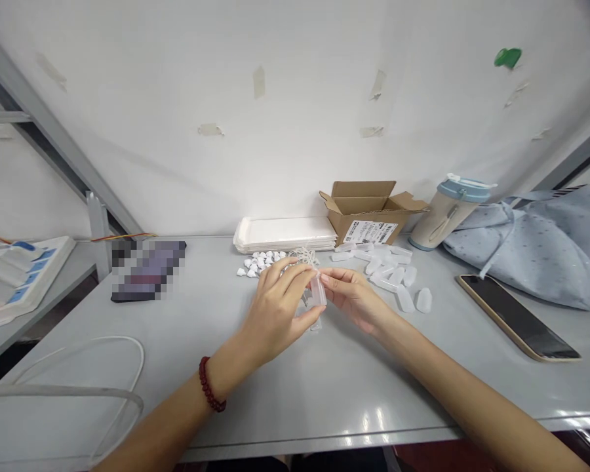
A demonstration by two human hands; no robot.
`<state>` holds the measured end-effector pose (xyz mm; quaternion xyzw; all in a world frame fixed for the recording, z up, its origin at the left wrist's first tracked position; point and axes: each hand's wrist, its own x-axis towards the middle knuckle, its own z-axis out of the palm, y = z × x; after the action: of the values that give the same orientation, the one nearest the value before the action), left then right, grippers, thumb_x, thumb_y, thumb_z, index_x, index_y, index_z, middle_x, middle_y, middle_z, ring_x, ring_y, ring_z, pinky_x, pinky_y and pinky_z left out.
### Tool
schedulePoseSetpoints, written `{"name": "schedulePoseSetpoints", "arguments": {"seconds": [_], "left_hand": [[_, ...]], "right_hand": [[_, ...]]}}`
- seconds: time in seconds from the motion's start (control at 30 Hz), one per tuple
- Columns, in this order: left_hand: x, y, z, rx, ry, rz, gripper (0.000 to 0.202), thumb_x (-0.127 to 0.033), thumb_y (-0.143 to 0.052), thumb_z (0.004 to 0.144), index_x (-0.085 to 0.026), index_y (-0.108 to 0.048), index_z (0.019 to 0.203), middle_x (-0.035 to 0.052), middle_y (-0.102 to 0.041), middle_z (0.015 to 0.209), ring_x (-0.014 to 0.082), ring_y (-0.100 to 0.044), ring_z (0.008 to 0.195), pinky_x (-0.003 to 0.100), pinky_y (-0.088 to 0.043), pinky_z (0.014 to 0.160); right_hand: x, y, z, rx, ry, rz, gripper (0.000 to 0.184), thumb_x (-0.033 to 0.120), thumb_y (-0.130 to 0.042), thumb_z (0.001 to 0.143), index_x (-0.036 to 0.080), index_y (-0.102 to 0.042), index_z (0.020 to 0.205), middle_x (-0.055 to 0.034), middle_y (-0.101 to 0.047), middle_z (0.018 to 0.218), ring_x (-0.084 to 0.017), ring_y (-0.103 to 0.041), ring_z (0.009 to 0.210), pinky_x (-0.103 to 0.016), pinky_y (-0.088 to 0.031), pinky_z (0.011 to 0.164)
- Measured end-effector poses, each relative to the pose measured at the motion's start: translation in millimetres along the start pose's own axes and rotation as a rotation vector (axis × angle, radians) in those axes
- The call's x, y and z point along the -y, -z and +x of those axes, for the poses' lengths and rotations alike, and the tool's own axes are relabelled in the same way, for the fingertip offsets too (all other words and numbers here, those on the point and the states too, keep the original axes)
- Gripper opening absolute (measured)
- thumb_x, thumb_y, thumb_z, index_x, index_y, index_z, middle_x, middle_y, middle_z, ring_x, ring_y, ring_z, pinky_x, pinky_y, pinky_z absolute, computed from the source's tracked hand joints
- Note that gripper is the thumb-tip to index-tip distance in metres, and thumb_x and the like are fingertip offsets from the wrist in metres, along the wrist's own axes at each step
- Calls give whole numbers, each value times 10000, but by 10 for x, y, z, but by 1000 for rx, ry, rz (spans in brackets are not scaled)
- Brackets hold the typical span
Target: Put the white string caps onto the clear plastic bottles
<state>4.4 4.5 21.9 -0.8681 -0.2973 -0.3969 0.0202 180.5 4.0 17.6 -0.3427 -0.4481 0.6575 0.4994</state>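
Between the thumb and fingers of my left hand point(278, 305) is a small translucent plastic case point(318, 290), held upright over the table. My right hand point(350, 293) pinches at its upper end with thumb and forefinger. Just behind the hands lies a bundle of thin white cords point(303, 255). Small white caps point(261, 261) are heaped to the left of the cords. On the right, several loose translucent plastic pieces point(387, 269) are scattered. Other clear pieces below my left hand are partly hidden by it.
An open cardboard box point(368, 213) and a stack of white trays point(286, 234) stand by the wall. To the right are a tumbler point(447, 213), a light-blue cloth bag point(535, 242) and a phone point(518, 318). A white cable point(78, 390) loops across the left front.
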Motion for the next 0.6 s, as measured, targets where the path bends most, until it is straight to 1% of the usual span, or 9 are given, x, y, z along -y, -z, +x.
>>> {"name": "schedulePoseSetpoints", "arguments": {"seconds": [0.1, 0.17, 0.3, 0.37, 0.43, 0.53, 0.6], "left_hand": [[-4, 13, 6, -24, -14, 23, 323, -200, -662, 807, -139, -567, 1110, 105, -640, 1128, 300, -484, 1144, 451, -448, 923], [3, 22, 11, -31, -57, 98, 314, -179, -631, 822, -136, -568, 1127, 109, -641, 1130, 306, -499, 1133, 448, -453, 897], [25, 18, 16, -15, -176, 297, 302, -125, -556, 854, -101, -569, 1155, 133, -635, 1149, 317, -503, 1144, 448, -438, 888], [28, 9, 18, -15, -206, 353, 286, -111, -537, 861, -86, -576, 1144, 141, -632, 1152, 312, -502, 1150, 443, -435, 894], [24, 3, 19, -7, -219, 390, 274, -104, -527, 864, -78, -582, 1131, 144, -629, 1151, 307, -501, 1148, 440, -435, 895], [7, 6, 18, 18, -225, 436, 272, -98, -510, 867, -74, -585, 1127, 147, -623, 1157, 306, -500, 1141, 435, -434, 889], [-12, 12, 16, 39, -227, 474, 272, -88, -491, 872, -78, -589, 1126, 145, -622, 1160, 304, -501, 1135, 431, -430, 884]], "right_hand": [[-9, 25, 9, 38, 13, -24, 201, 332, -705, 777, 199, -747, 922, -48, -727, 871, -168, -653, 846, -319, -471, 873], [-9, 38, 16, 39, 29, -65, 220, 346, -702, 778, 201, -742, 938, -47, -726, 873, -176, -656, 840, -342, -475, 871], [8, 28, 10, 35, 90, -234, 255, 359, -694, 777, 207, -721, 980, -45, -717, 937, -192, -646, 882, -374, -474, 877], [5, 11, -1, 34, 127, -313, 262, 367, -682, 784, 205, -705, 989, -46, -707, 975, -193, -639, 907, -376, -474, 882], [-14, -4, -11, -4, 161, -351, 275, 374, -675, 787, 198, -669, 998, -48, -705, 946, -187, -645, 875, -372, -491, 853], [-66, -16, -22, -102, 206, -370, 300, 373, -682, 779, 196, -589, 1002, -42, -697, 854, -180, -656, 810, -356, -520, 780], [-100, -22, -25, -131, 226, -400, 301, 369, -688, 774, 195, -566, 988, -54, -690, 895, -181, -661, 818, -349, -525, 774]]}}
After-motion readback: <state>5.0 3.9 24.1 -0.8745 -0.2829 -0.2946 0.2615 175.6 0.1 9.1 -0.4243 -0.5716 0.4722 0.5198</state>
